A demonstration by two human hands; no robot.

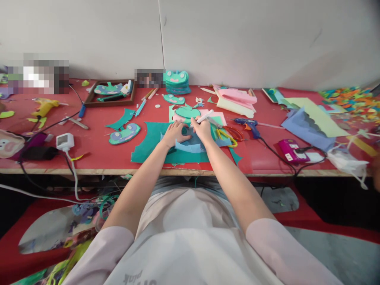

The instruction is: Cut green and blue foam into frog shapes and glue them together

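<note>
My right hand is closed round a white pen, its tip down near the felt between my hands. My left hand rests flat on the work, fingers apart and thumb stretched toward the right hand. Under both hands lie a blue felt piece and a larger dark teal felt sheet. Just beyond them is a light green felt cutout on pink. Scissors with yellow handles lie beside my right hand. To the left, a green-and-lilac felt shape sits near a curved teal scrap.
A blue glue gun and magenta power socket with trailing cords lie to the right. At the back stand a stack of green felt faces and a brown tray. A yellow glue gun lies left. The table's front edge is close to me.
</note>
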